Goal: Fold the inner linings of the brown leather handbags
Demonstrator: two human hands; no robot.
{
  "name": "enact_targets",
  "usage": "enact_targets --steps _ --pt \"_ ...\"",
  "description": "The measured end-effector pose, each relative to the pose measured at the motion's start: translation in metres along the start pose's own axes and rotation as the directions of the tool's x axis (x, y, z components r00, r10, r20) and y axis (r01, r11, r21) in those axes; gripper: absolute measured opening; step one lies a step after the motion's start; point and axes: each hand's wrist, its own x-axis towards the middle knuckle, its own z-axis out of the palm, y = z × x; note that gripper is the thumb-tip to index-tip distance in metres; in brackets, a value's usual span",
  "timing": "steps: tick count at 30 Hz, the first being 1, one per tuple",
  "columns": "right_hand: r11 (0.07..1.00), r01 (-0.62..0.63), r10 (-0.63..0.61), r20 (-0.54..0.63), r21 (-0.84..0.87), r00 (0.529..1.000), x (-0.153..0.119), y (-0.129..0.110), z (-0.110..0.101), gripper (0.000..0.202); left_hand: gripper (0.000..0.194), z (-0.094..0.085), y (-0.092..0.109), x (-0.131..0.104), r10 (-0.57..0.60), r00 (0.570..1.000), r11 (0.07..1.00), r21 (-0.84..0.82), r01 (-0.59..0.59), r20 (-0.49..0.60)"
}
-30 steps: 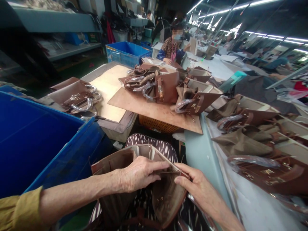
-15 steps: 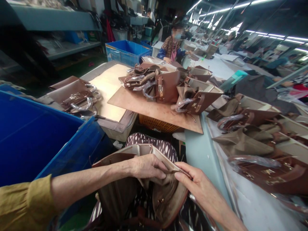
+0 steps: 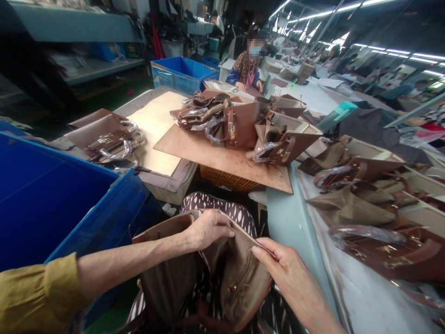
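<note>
A brown handbag (image 3: 243, 278) with a taupe lining rests open on my lap, over black-and-white patterned cloth. My left hand (image 3: 210, 230) reaches across it from the left, its fingers closed on the rim and lining at the far side. To its right, my right hand (image 3: 278, 257) pinches the bag's right edge between thumb and fingers. Small metal fittings show on the lining below my right hand. The bag's lower part is cut off by the bottom of the view.
Blue bins (image 3: 100, 204) stand at the left. Ahead, brown bags (image 3: 241, 123) lie on a brown board (image 3: 222, 160) over an orange crate (image 3: 225, 178). More bags (image 3: 389, 250) fill the right table (image 3: 295, 232). A masked person (image 3: 246, 69) sits beyond.
My left hand has moved up and slightly left along the far rim, and more lining shows between the hands. My right hand keeps its pinch nearly in place.
</note>
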Motion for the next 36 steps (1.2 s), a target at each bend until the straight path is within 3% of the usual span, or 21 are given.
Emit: enact_targets --steps 3,12,17,23,29,36 --pt "1.000 0.007 -0.007 -0.007 -0.010 1.000 -0.002 0.001 0.001 0.034 0.016 0.000 0.000 -0.002 0.068 0.995 0.991 0.121 -0.059 -0.073" --pt "1.000 -0.018 0.018 0.001 -0.010 1.000 -0.001 0.007 0.000 0.036 0.019 0.000 0.005 -0.006 0.077 0.980 0.901 0.434 0.010 -0.182" --pt "0.999 -0.033 0.033 -0.038 -0.008 0.999 0.000 0.007 0.001 0.035 0.006 0.001 -0.004 0.001 0.054 0.961 0.912 0.405 0.063 -0.271" --pt "0.999 -0.036 0.036 -0.023 0.007 0.999 -0.001 0.008 0.003 0.037 0.010 0.001 -0.011 0.005 0.046 0.954 0.914 0.398 0.080 -0.297" --pt "0.999 -0.033 0.033 0.009 -0.025 0.999 0.000 0.008 0.002 0.037 0.029 0.000 -0.012 0.010 0.036 0.957 0.889 0.447 0.100 -0.287" --pt "0.998 -0.032 0.032 0.004 -0.052 0.999 -0.001 0.006 0.003 0.039 0.022 -0.002 -0.007 0.011 0.038 0.970 0.866 0.493 0.087 -0.239"
